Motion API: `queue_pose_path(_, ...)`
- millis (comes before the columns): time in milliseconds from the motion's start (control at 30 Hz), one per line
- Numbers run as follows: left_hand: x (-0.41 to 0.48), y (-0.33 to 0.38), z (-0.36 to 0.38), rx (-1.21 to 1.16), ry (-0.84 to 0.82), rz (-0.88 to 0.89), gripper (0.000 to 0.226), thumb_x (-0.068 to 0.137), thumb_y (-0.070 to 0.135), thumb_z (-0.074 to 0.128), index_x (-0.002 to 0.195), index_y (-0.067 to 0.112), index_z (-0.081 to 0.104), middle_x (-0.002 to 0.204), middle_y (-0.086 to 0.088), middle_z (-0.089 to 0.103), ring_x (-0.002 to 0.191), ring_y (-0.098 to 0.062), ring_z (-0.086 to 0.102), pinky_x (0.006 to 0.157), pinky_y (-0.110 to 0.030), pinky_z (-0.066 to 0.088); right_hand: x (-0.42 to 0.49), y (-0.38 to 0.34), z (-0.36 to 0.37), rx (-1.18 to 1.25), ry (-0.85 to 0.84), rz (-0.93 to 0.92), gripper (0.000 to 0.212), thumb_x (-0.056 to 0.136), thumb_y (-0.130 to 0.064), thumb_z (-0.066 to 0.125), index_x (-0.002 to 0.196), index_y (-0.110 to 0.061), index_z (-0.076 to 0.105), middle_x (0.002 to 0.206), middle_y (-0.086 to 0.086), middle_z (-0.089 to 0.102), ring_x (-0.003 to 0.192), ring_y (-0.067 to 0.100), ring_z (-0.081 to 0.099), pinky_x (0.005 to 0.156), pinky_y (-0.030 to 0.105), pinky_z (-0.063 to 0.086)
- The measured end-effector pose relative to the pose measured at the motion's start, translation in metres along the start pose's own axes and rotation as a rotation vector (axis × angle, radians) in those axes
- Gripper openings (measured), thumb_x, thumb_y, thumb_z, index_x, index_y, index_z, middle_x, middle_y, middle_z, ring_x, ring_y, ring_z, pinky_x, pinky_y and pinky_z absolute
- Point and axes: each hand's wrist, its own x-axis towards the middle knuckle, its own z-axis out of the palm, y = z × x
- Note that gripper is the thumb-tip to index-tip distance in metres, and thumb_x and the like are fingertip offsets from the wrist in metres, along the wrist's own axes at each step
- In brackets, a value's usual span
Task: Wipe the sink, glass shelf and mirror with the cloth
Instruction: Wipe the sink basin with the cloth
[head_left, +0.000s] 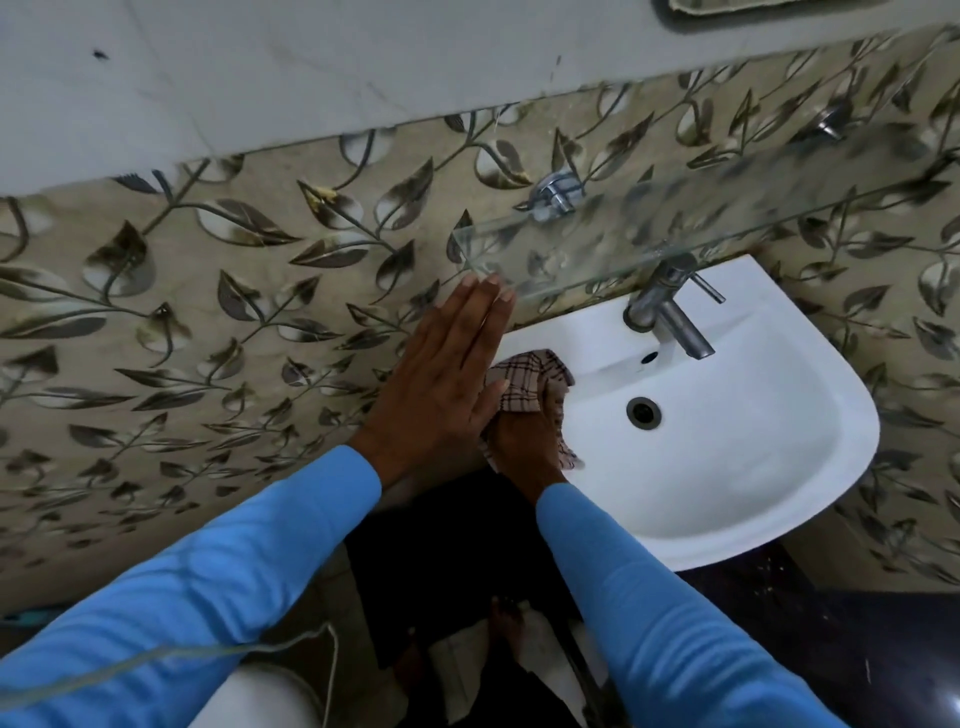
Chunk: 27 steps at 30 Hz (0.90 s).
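Wiping the sink (727, 467) I reckon: right hand (524, 436) grips the checked cloth (530, 376) on its rim beside the flat, empty left hand (447, 364), which maybe touches the glass shelf (675, 223); next, sweep it inward, pressing evenly.

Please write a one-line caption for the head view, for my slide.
Right hand holds checked cloth at the sink rim; left hand, fingers straight, near the glass shelf.

My left hand (447, 364) flat, fingers straight, tips at glass shelf (649, 228) corner. Right hand (524, 436) just beside it grips checked cloth (530, 379). Cloth lies on sink (753, 525) rim.
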Motion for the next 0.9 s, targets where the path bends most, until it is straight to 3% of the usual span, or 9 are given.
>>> queue_pose_path(67,-0.001,-0.002,-0.004,0.016,-0.021,0.019,0.075,0.098,0.032,0.053,0.158,0.003,0.018,0.167,-0.016,0.015,0.156,-0.031,0.008,0.121,-0.052,0.024,0.009,0.012,0.004,-0.078,-0.104,-0.091,0.055,0.101,-0.039,0.030,0.140,-0.008,0.054,0.145,0.009,0.056,0.135,0.024,0.048,0.101,0.005,0.015)
queue_pose_path(167,-0.002,-0.005,-0.012,0.024,-0.052,0.036,0.074,0.099,0.033,0.051,0.159,0.006,0.017,0.168,-0.014,0.013,0.157,-0.030,0.006,0.122,-0.051,0.023,0.019,0.018,-0.004,-0.221,-0.010,-0.149,0.062,0.096,-0.042,0.026,0.144,-0.013,0.051,0.148,0.002,0.053,0.139,0.015,0.044,0.115,0.012,-0.001)
queue_pose_path(233,-0.002,-0.007,-0.017,0.026,-0.075,0.050,0.074,0.099,0.032,0.050,0.159,0.007,0.016,0.168,-0.014,0.012,0.157,-0.029,0.006,0.122,-0.051,0.023,0.035,0.022,-0.023,-0.175,0.001,-0.141,0.054,0.097,-0.040,0.041,0.146,-0.017,0.047,0.145,-0.006,0.054,0.130,0.002,0.048,0.117,0.008,0.011)
queue_pose_path(333,-0.002,-0.009,-0.022,0.032,-0.123,0.061,0.074,0.099,0.032,0.046,0.160,0.009,0.011,0.169,-0.011,0.009,0.157,-0.028,0.004,0.122,-0.050,0.022,0.069,0.046,-0.057,-0.363,0.037,-0.198,0.056,0.095,-0.035,0.050,0.148,-0.016,0.047,0.154,0.009,0.047,0.144,0.026,0.038,0.121,0.017,-0.005)
queue_pose_path(433,-0.003,-0.013,-0.026,0.050,-0.147,0.074,0.080,0.097,0.035,0.049,0.161,0.011,0.007,0.169,-0.009,0.006,0.157,-0.027,0.001,0.123,-0.048,0.020,0.103,0.065,-0.081,-0.480,0.003,-0.027,0.056,0.093,-0.035,0.046,0.145,-0.013,0.051,0.155,0.022,0.042,0.147,0.039,0.032,0.125,0.049,0.016)
queue_pose_path(567,-0.003,-0.020,-0.029,0.039,-0.181,0.108,0.081,0.097,0.034,0.048,0.161,0.012,0.002,0.170,-0.007,0.000,0.157,-0.026,-0.003,0.123,-0.048,0.020,0.061,0.013,-0.085,-0.420,-0.017,-0.084,0.061,0.102,-0.047,0.026,0.121,-0.007,0.067,0.124,0.022,0.068,0.118,0.038,0.062,0.109,0.046,0.040)
queue_pose_path(667,-0.002,-0.022,-0.029,0.032,-0.184,0.123,0.081,0.098,0.033,0.047,0.161,0.013,0.002,0.170,-0.008,0.000,0.157,-0.026,-0.004,0.122,-0.048,0.022,0.030,-0.013,-0.058,-0.305,0.019,-0.160,0.084,0.095,-0.062,0.000,0.134,-0.013,0.057,0.138,0.022,0.058,0.125,0.039,0.055,0.110,0.051,0.039)
queue_pose_path(767,-0.001,-0.024,-0.029,0.035,-0.192,0.132,0.081,0.098,0.034,0.046,0.161,0.012,0.001,0.170,-0.009,0.000,0.157,-0.027,-0.003,0.122,-0.049,0.023,0.031,-0.010,-0.047,-0.273,0.000,-0.207,0.066,0.093,-0.055,0.016,0.144,-0.025,0.046,0.148,0.013,0.051,0.136,0.035,0.046,0.116,0.057,0.030)
queue_pose_path(900,-0.001,-0.026,-0.029,0.050,-0.194,0.149,0.078,0.099,0.032,0.047,0.161,0.010,0.005,0.170,-0.010,0.001,0.157,-0.027,-0.003,0.122,-0.048,0.023,0.061,0.016,-0.075,-0.337,0.068,-0.175,0.057,0.102,-0.040,0.039,0.152,-0.012,0.039,0.154,0.020,0.043,0.140,0.038,0.043,0.120,0.055,0.026)
